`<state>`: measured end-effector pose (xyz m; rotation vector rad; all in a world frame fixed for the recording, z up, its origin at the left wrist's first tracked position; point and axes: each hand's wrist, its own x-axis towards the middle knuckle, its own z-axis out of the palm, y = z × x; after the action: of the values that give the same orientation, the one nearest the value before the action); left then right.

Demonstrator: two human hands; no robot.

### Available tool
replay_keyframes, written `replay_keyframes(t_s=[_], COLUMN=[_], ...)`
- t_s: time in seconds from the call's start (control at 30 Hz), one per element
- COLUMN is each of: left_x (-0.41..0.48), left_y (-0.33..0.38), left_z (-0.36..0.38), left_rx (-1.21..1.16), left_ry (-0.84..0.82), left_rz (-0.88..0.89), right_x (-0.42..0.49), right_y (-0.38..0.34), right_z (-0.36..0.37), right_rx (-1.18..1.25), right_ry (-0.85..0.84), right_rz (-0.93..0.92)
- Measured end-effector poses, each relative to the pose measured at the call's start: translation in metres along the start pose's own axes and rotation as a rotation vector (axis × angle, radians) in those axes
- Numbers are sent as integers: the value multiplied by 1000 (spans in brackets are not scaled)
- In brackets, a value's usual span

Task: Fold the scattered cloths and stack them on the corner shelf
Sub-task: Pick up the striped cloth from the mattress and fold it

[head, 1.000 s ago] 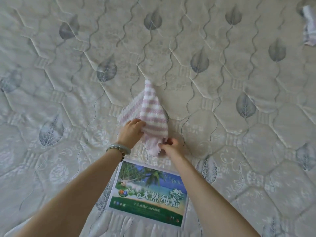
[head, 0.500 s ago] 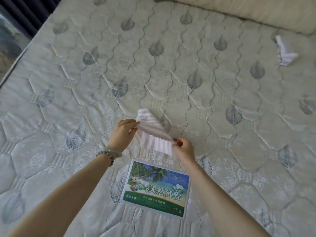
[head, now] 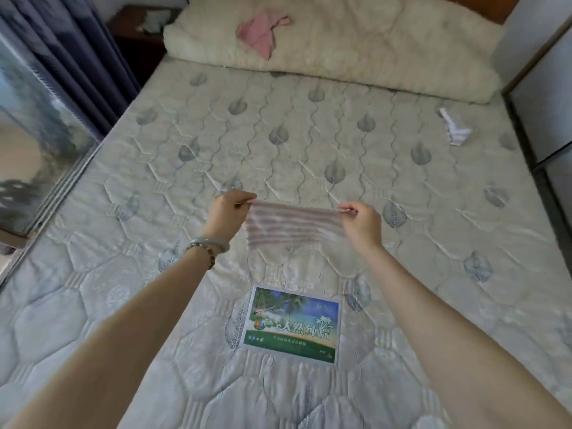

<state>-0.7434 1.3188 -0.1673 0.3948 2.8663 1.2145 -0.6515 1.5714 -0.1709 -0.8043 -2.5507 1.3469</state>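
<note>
Hanging blurred, pink-and-white striped cloth [head: 294, 226], corners pinched by left hand [head: 227, 212] and right hand [head: 360, 222].

Mattress [head: 154, 305] fills the view. Label [head: 292, 326] lies on its near middle. Above the label and off the mattress, cloth [head: 294, 226] hangs stretched between left hand [head: 229, 212] at its left top corner and right hand [head: 360, 222] at its right top corner. Bracelet [head: 207, 246] on left wrist. Second cloth [head: 455, 128] lies on the mattress far right, well apart. Rolled quilt [head: 356, 54] lies across the far end; third cloth [head: 263, 34] on top of it, left of middle. Curtain [head: 77, 51] and window [head: 28, 144] along the left side. Nightstand [head: 139, 35] far left, behind the mattress corner.
</note>
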Motion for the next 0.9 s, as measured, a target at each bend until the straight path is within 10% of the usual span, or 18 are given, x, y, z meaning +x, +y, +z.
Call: replay_keyframes(t_s=[0.47,0.9], left_x=[-141,-285], left_y=[-54,-131], left_z=[51,99], left_rx=[51,233], left_ry=[-239,-817], left_rz=[-138,-318], right_x=[-111,-249], right_y=[100,245], right_z=[10,47], right_rx=[-65,-286], right_ry=[-95,-608], right_rz=[67,374])
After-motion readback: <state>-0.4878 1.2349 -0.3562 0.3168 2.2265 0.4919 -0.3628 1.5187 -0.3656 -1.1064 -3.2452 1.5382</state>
